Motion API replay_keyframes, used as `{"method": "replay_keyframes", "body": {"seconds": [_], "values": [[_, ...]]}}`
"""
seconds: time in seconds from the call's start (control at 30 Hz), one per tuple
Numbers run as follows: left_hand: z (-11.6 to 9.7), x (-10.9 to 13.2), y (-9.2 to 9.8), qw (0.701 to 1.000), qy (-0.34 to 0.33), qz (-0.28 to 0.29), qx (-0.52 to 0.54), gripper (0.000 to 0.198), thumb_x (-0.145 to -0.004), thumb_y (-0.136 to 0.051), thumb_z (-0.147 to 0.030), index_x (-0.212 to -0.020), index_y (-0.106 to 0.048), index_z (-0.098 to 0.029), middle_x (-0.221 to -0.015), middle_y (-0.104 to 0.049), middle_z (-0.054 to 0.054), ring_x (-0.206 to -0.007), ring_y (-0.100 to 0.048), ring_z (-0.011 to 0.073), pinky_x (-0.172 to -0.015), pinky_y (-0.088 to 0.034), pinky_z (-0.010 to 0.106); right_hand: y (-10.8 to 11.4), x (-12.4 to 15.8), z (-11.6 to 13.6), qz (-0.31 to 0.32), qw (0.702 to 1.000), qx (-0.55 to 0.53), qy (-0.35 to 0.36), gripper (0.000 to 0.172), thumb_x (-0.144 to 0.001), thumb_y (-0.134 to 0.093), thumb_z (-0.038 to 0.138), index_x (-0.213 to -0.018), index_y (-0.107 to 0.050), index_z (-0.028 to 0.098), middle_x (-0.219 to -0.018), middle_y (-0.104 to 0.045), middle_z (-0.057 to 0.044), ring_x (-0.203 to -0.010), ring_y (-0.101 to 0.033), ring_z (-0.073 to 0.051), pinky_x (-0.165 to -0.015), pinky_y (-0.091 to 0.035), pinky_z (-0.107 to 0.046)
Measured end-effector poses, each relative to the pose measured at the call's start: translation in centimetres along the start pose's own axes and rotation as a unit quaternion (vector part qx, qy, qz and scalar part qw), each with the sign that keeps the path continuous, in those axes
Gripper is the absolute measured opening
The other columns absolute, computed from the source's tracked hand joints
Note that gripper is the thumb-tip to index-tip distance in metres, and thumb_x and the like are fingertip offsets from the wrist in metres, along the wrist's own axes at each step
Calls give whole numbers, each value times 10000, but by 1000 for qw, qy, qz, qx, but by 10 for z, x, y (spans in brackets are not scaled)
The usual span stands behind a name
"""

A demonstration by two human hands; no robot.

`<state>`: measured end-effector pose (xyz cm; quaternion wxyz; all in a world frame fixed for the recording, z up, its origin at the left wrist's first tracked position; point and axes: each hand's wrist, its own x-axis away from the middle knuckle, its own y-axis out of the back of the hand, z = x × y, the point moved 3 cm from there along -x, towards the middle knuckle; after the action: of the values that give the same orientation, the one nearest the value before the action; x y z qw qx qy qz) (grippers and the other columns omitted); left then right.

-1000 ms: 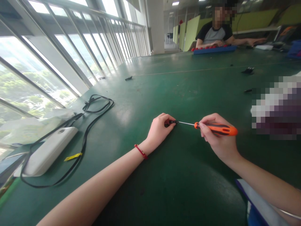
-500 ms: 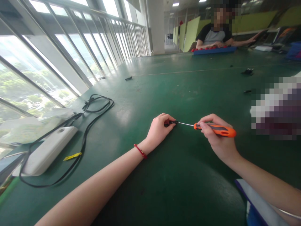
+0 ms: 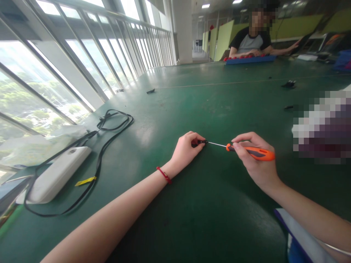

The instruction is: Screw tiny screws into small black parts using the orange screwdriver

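At the tabletop (image 3: pixel 175 109), your left fingers (image 3: pixel 195 136) pinch a black part (image 3: pixel 203 141), your right fingers (image 3: pixel 246 136) a screwdriver (image 3: pixel 263 153) — work seems underway, remainder unclear.

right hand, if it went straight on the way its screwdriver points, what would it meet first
The small black part pinched by the left hand; the orange-handled screwdriver seems to touch it at the tip, though contact is too small to confirm.

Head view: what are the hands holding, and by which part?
Right hand: the screwdriver, by its handle. Left hand: a small black piece, gripped part unclear.
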<state>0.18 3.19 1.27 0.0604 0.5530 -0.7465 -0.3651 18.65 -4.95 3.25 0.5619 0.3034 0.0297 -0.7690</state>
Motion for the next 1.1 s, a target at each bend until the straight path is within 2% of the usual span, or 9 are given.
{"method": "replay_keyframes", "body": {"seconds": [0.17,0.23,0.33,0.4,0.6,0.83,0.93,1.03,1.1], "values": [[-1,0,0,1000,2,3,-2,106,-809,-623,-157,-875,-705,-151,-855,-641,37,-754,-588,136,-718,-491,264,2,-2,-2,-54,997,-39,51,262,-753,-671,166,-980,-563,239,-755,-576,11,-623,-563,-140,-582,-481,-287],[-1,0,0,1000,2,2,-2,106,-809,-622,-161,-878,-703,-153,-852,-639,35,-752,-587,134,-714,-489,260,1,-3,-3,-40,996,-59,45,261,-771,-648,176,-1004,-548,239,-681,-538,35,-577,-530,-131,-546,-451,-274],[-1,0,1,1000,-2,0,-2,108,-804,-618,-157,-875,-700,-158,-838,-631,30,-743,-584,132,-707,-489,257,0,-1,-1,1,999,-38,16,38,-838,-598,239,-868,-587,220,-510,-470,66,-429,-426,-96,-441,-349,-245],[-1,0,1,1000,-7,-2,-3,109,-801,-613,-154,-870,-697,-162,-826,-624,26,-735,-579,130,-698,-487,253,0,1,-1,14,1000,-18,5,81,-852,-594,264,-791,-599,211,-482,-495,58,-394,-407,-86,-414,-321,-240],[0,0,0,1000,-12,-2,2,115,-792,-593,-138,-858,-686,-160,-832,-620,27,-739,-577,127,-697,-488,247,1,-2,-5,-50,996,-45,50,215,-757,-674,205,-946,-579,242,-831,-590,-12,-686,-590,-157,-600,-496,-293],[-4,1,2,1000,-12,-4,4,126,-777,-589,-120,-850,-684,-159,-826,-624,24,-731,-576,122,-697,-492,240,-1,1,3,20,1000,-8,5,74,-849,-586,272,-798,-582,219,-469,-457,66,-384,-384,-88,-399,-326,-240],[-4,1,1,1000,-10,-8,3,122,-777,-586,-120,-846,-680,-156,-822,-626,24,-726,-575,121,-693,-492,238,0,1,3,-13,1000,1,28,52,-815,-628,253,-846,-594,228,-627,-575,26,-483,-505,-112,-474,-421,-261],[-3,0,1,1000,-10,-7,1,117,-778,-585,-122,-846,-676,-150,-821,-627,26,-727,-578,121,-693,-490,238,1,0,1,-44,996,-32,66,240,-760,-666,198,-976,-577,252,-833,-599,-13,-685,-594,-161,-620,-499,-307],[-3,1,1,1000,-13,-4,3,120,-780,-581,-119,-850,-675,-147,-841,-632,31,-741,-583,123,-704,-491,239,0,-1,0,-26,997,-47,61,247,-776,-646,198,-1001,-564,257,-744,-567,12,-616,-558,-149,-572,-477,-296]]}}
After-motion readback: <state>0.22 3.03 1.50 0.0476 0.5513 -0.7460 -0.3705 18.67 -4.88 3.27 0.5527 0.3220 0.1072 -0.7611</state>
